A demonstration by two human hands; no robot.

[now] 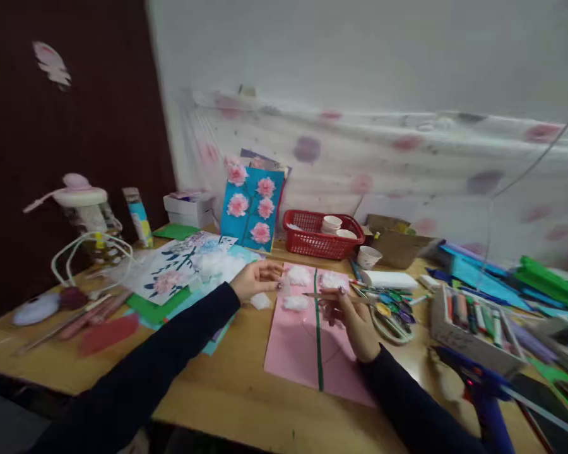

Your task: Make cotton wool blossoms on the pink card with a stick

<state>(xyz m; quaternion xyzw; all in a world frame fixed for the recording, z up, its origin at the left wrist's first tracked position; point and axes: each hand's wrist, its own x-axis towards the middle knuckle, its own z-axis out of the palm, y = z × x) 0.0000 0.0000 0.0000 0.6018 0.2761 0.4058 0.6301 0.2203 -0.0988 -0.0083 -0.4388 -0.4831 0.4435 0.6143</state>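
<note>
A pink sheet of paper [293,353] lies on the table with a green strip [319,340] running down its middle. White fluffy tufts [297,275] sit on either side of the strip near the top. My left hand [255,279] is at the sheet's upper left edge, fingers curved and apart from the thumb, with nothing visible between them. Just below it, a small white piece [260,301] rests on the wood. Over the strip, my right hand [348,312] pinches a thin, pointed, stick-like tool [316,296], its tip toward the left tufts; its exact kind is unclear.
Behind stand a blue card with pink paper flowers [252,211] and a red basket [317,244] with paper cups. Rightward are scissors [392,315], a box of markers [478,328] and a blue glue gun [483,391]. Coloured papers [184,309] and a lidded jar [88,214] occupy the left.
</note>
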